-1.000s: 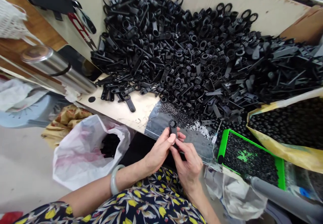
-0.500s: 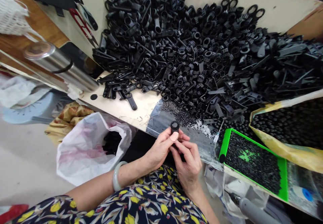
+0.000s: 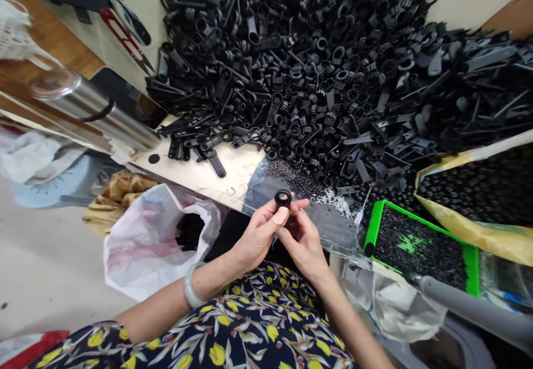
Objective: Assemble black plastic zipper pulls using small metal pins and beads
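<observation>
In front of my body, my left hand pinches a black plastic part with a ring-shaped end between thumb and fingers. The ring faces up and its hole shows; the lower portion is covered by my fingers. Close against it, my right hand has its thumb and fingers curled together just below the ring. What lies between those fingers is hidden. Beyond my hands, small dark pieces and a scatter of silvery pins lie on the dark mat.
A large heap of black plastic parts covers the back. To the right are a green tray of small black pieces, a yellow-edged sack and a grey tool. Leftward are a steel flask, red-handled scissors and a white bag.
The ring part has tipped so that its hole shows more openly, and it sits slightly farther left and up. My right hand has turned and moved closer behind the part.
</observation>
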Tool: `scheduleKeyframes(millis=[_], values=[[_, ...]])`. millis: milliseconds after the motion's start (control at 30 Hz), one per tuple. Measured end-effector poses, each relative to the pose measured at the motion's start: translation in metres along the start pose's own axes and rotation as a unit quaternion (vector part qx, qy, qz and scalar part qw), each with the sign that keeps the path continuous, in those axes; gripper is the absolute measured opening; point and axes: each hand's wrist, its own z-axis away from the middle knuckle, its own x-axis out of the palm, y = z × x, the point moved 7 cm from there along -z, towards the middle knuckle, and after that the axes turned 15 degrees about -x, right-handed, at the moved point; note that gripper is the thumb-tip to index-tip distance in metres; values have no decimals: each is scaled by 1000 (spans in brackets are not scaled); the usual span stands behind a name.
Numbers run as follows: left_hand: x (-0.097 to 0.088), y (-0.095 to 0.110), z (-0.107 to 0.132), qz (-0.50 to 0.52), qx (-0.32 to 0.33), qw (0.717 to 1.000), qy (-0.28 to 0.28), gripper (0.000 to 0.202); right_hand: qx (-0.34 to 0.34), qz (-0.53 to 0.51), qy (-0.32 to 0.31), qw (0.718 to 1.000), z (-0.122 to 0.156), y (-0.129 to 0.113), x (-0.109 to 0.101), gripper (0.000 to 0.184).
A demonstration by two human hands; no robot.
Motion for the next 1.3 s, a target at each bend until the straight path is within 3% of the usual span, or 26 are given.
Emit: scheduleKeyframes(millis=[133, 333, 467, 567, 633, 700, 767, 833, 933, 1033, 1133, 1200, 1300], values=[[-15, 3, 7, -55, 30, 997, 46, 34, -60, 65, -27, 996, -7, -18, 5, 18], [-32, -7, 7, -81, 17, 995, 58, 26, -73, 102, -10, 992, 2, -29, 5, 27], [-34, 0, 1, -113, 10, 994, -3, 34, -7, -19, -36, 999, 13, -12, -3, 28], [-24, 18, -4, -220, 40, 971, -86, 28, -8, -17, -28, 999, 16, -4, -31, 28], [-18, 34, -10, -323, 90, 938, -91, 30, -57, 108, -25, 992, 13, -4, -57, 27], [-15, 54, -20, -418, 177, 891, -29, 31, -127, 248, -57, 959, 8, -7, -73, 29], [-6, 71, -33, -505, 272, 818, 42, 21, -186, 337, -102, 917, 5, -6, -78, 31], [9, 75, -50, -593, 331, 730, 75, 18, -217, 367, -128, 896, 5, -3, -79, 31], [33, 68, -79, -709, 350, 605, 88, 21, -214, 368, -122, 897, 6, 1, -79, 33], [50, 59, -98, -776, 342, 524, 83, 20, -203, 364, -101, 903, 11, 0, -81, 33], [56, 54, -108, -808, 332, 480, 81, 20, -195, 356, -87, 910, 19, -2, -81, 32], [55, 54, -113, -816, 327, 470, 84, 19, -187, 346, -73, 916, 24, -3, -80, 32], [51, 59, -113, -789, 335, 509, 82, 13, -179, 327, -46, 927, 32, -6, -79, 32]])
